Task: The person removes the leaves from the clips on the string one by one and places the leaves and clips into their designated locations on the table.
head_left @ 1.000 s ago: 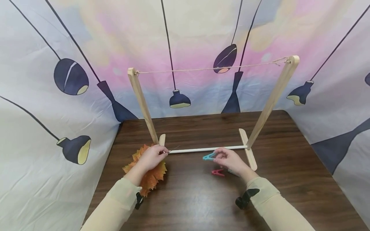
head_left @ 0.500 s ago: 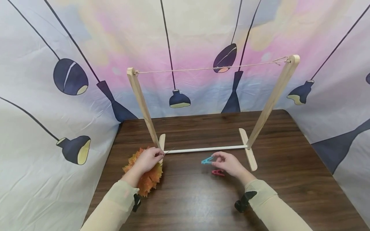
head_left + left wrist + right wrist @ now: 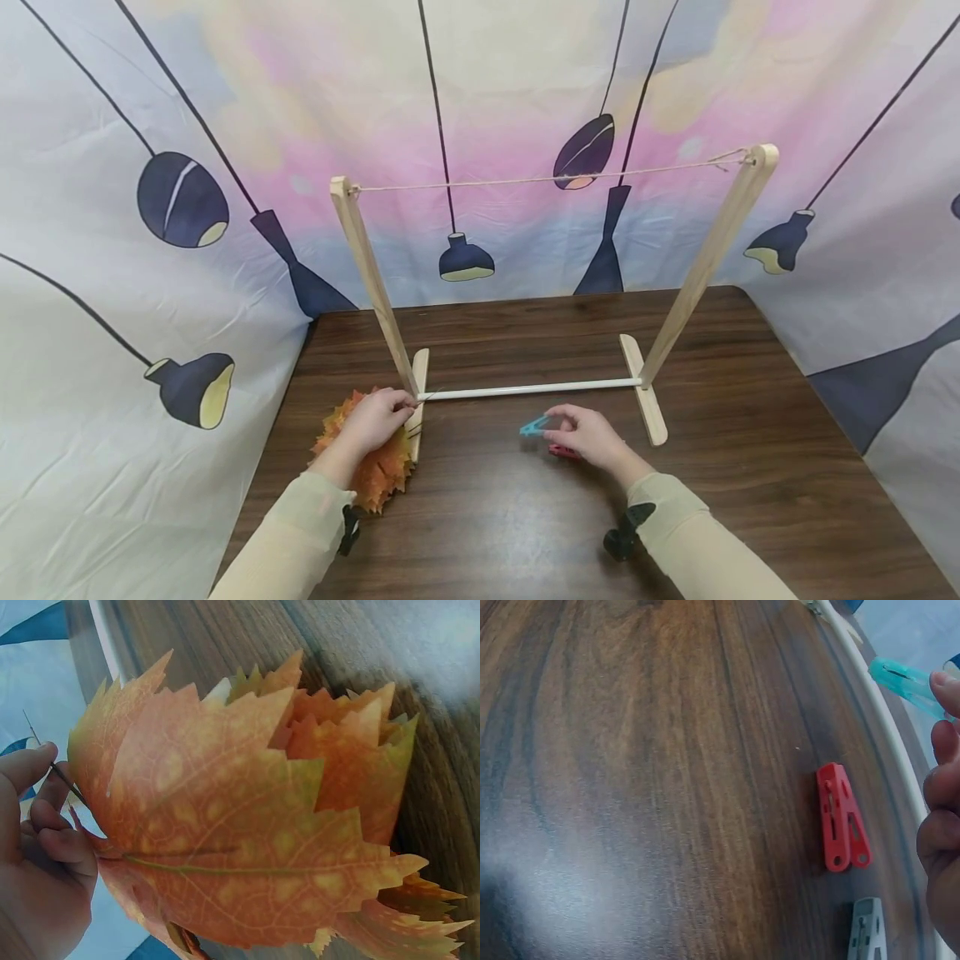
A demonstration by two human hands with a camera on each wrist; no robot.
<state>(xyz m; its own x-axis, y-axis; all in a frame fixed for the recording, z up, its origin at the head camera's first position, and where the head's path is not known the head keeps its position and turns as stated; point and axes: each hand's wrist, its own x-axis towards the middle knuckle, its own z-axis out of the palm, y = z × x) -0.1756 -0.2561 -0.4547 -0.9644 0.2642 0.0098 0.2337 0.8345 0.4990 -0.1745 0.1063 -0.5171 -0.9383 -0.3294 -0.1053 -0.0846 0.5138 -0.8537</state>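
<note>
Between thumb and fingers my left hand pinches a thin dark stem, seen closely in the left wrist view. Orange-yellow artificial maple leaves spread beneath and beside that hand, layered over each other, at the stand's left foot. My right hand pinches a light-blue clothespin by its handle end, held above the table with its nose pointing left. Below the right hand lies a red clothespin. A grey clothespin rests close to the red one in the right wrist view; the hand hides it from the head view.
A wooden stand has a left post, a right post and a twine line strung between their tops. A white rod joins the feet low across the dark wooden table. A printed cloth hangs behind.
My left hand has shifted left and slightly nearer with the stem, the leaves moving along. My right hand has come a little nearer with the blue clothespin, now partly covering the red one.
</note>
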